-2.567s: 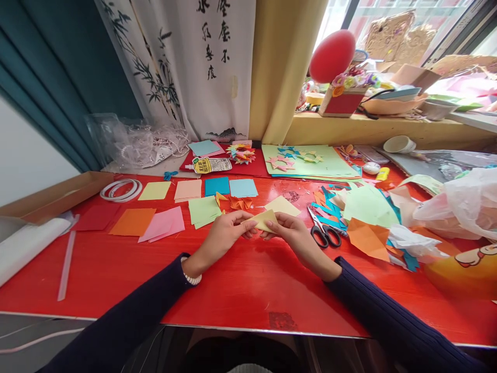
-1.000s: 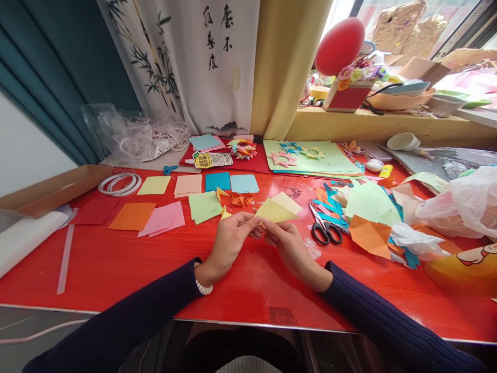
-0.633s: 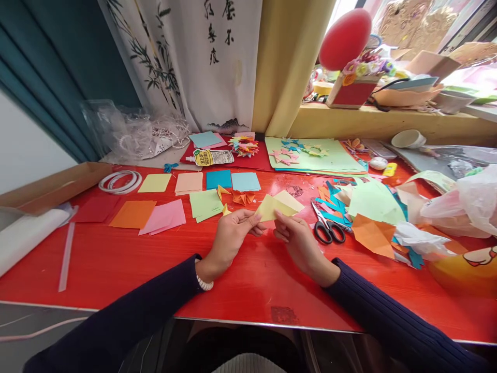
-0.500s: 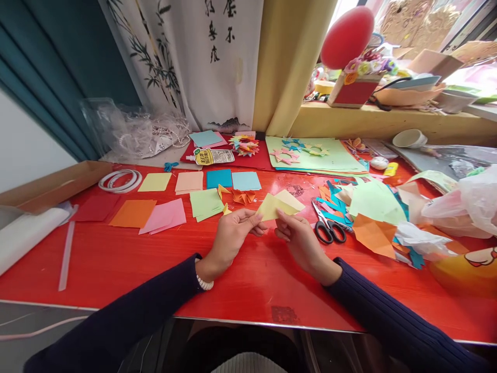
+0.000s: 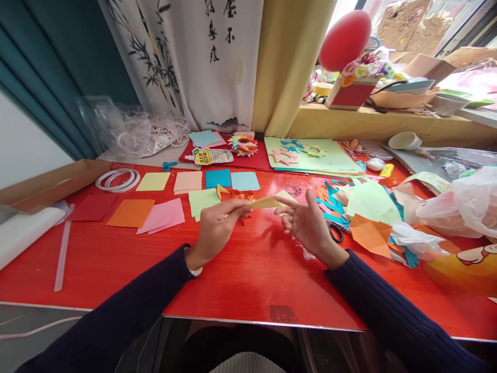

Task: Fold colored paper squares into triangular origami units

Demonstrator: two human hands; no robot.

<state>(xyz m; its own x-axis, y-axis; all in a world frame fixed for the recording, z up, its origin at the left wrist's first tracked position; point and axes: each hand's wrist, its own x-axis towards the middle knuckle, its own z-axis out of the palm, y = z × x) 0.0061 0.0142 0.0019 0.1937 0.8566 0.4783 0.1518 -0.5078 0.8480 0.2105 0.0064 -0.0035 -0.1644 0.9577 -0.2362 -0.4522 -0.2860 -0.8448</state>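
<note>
Between the thumb and fingers of my left hand (image 5: 217,225) is one end of a folded yellow paper (image 5: 266,202), seen nearly edge-on above the table. My right hand (image 5: 306,223) is beside its other end with thumb raised and fingers spread, gripping nothing. Whether a fingertip touches the paper I cannot tell. Behind it a pale yellow piece of paper (image 5: 285,197) shows in part. Folded orange paper pieces (image 5: 243,195) and a small folded yellow piece (image 5: 221,191) lie just beyond my left hand, near a light green paper stack (image 5: 202,202). My right hand hides most of the black-handled scissors (image 5: 336,232).
Square paper stacks, among them orange (image 5: 131,213) and pink (image 5: 162,215), lie at left on the red table (image 5: 248,280). Paper scraps (image 5: 370,233) cover the right side. A glue pouch (image 5: 212,156) and finished paper rings (image 5: 284,157) are at the back.
My right hand has released the yellow paper and spread its fingers. My left hand has shifted left and tilted the paper nearly edge-on.
</note>
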